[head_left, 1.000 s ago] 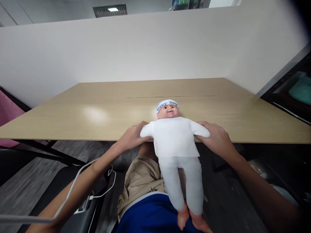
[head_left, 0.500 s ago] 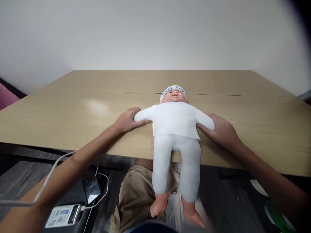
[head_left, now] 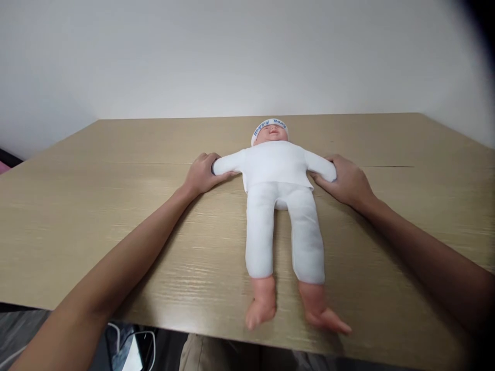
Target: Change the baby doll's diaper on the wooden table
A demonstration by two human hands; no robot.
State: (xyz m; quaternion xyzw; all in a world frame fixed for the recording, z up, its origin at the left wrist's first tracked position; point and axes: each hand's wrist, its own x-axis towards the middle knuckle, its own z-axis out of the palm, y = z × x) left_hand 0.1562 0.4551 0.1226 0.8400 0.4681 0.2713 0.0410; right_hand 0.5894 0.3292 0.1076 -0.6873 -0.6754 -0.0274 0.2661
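Note:
A baby doll [head_left: 280, 180] in a white suit and a white cap with blue letters lies face up on the wooden table [head_left: 116, 206], head away from me, bare feet near the front edge. My left hand [head_left: 201, 172] is closed around the doll's arm on the left side. My right hand [head_left: 346, 180] grips the doll's other arm on the right side. Both of my forearms stretch out over the tabletop.
A plain white wall [head_left: 232, 56] stands right behind the table. Below the front edge, a white cable and a device [head_left: 133, 350] show at the bottom left, beside my beige shorts [head_left: 216, 358].
The doll went from hanging over the table's front edge to lying fully on the tabletop, pushed away from me. Both hands kept their grip on its arms and moved forward with it.

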